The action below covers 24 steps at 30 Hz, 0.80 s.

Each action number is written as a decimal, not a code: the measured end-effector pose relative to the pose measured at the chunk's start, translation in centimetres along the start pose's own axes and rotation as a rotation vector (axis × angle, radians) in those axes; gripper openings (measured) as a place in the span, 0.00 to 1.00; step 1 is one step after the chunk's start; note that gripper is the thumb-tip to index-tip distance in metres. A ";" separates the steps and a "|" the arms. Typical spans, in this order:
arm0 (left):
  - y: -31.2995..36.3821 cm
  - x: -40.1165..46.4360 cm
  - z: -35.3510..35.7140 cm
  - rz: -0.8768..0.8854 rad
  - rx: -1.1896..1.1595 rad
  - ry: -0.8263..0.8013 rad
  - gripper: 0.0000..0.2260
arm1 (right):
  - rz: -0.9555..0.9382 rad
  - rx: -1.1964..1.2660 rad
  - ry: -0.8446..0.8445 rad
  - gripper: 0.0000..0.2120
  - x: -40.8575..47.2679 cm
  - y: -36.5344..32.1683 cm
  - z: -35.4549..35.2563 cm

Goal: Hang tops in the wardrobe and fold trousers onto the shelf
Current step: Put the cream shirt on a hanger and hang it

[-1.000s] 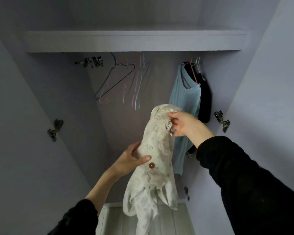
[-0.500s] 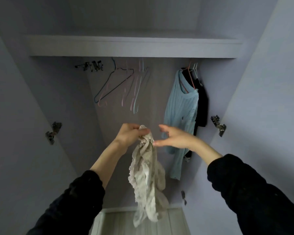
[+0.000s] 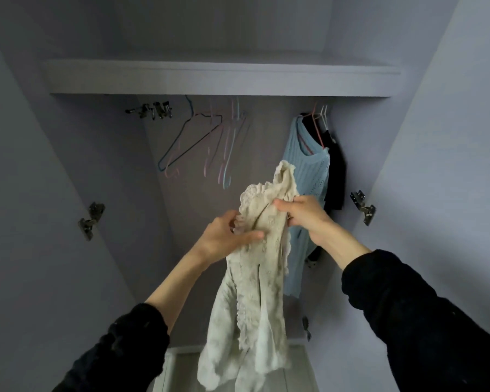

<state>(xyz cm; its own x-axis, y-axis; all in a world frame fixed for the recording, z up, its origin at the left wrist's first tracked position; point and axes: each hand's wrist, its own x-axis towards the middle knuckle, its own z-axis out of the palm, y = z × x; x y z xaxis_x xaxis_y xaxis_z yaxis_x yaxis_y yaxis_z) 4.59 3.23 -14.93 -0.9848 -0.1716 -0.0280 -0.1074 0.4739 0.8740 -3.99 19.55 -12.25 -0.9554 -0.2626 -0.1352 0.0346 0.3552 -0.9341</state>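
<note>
Holding the cream top [image 3: 262, 250] bunched below the shelf [image 3: 221, 80], the left hand [image 3: 224, 236] and right hand [image 3: 306, 216] each grip its upper edge with curled fingers, likely hunting the neckline for a hanger [image 3: 190, 142] under that shelf.

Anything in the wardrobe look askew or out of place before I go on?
Nothing looks damaged. The empty hangers sit tilted and blurred, perhaps swinging. The cream top is bunched between the left hand and right hand, with no hanger in it yet.

Both arms reach up, left hand [image 3: 227, 236] and right hand [image 3: 306, 215] gripping (fingers curled).
</note>
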 end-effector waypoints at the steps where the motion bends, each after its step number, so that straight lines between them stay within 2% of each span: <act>1: -0.7 0.0 0.4 0.000 0.050 0.013 0.16 | 0.018 0.011 -0.007 0.21 0.3 -0.3 -0.3; 4: -1.2 0.0 0.2 -0.007 -0.040 0.103 0.13 | 0.025 0.008 -0.028 0.17 0.9 -1.0 -1.0; 6: -0.6 0.2 -0.8 -0.004 -0.131 0.135 0.13 | 0.016 -0.045 0.002 0.21 1.4 -0.3 -1.8; 10: 0.9 0.6 -2.8 0.032 -0.103 0.120 0.11 | 0.038 -0.433 0.031 0.16 1.2 1.5 -3.0; 12: 2.0 0.8 -3.3 0.072 -0.118 0.090 0.07 | -0.047 -0.551 -0.093 0.34 0.7 1.8 -2.7; 13: 2.7 0.9 -3.4 0.096 -0.113 0.064 0.06 | -0.137 -0.550 -0.165 0.40 0.3 1.7 -2.3; 15: 4.1 1.2 -3.3 0.140 -0.108 0.024 0.05 | -0.315 -0.559 -0.297 0.42 -0.6 1.2 -1.1; 17: 5.1 1.3 -3.2 0.157 -0.118 0.003 0.06 | -0.421 -0.583 -0.312 0.36 -0.8 1.3 0.2; 20: 5.7 1.3 -3.8 0.159 -0.142 -0.023 0.07 | -0.473 -0.429 -0.259 0.07 -0.7 1.4 1.1; 22: 5.4 1.2 -4.4 0.155 -0.168 -0.004 0.06 | -0.415 -0.247 -0.253 0.11 -0.7 1.4 1.0; 24: 4.2 1.2 -4.6 0.140 -0.093 0.073 0.06 | -0.328 -0.057 -0.279 0.11 -0.8 0.8 0.5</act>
<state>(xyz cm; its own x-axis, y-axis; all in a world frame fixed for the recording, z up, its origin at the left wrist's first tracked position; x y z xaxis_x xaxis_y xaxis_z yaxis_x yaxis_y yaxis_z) 3.58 1.03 -9.01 -0.9764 -0.1732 0.1293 0.0465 0.4159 0.9082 -3.00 19.58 -13.04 -0.7968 -0.5997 0.0748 -0.2817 0.2590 -0.9239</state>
